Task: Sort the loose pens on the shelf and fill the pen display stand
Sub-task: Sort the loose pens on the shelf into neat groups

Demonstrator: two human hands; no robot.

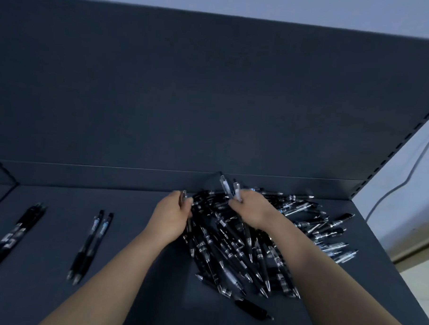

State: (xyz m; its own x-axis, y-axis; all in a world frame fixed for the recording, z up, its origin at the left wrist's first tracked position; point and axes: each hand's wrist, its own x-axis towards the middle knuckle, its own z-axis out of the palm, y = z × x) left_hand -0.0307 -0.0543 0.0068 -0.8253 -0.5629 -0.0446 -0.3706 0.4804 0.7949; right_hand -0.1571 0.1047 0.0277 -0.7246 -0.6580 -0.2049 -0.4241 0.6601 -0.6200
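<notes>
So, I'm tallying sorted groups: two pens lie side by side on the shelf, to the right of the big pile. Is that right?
Not quite. In the head view the two pens lie side by side on the shelf, but to the left of the big pile, not the right.

The pen group (11, 237) at the left runs off the edge. Left hand (171, 217) and right hand (253, 208) hide their own fingers; pen print is blurred.
</notes>
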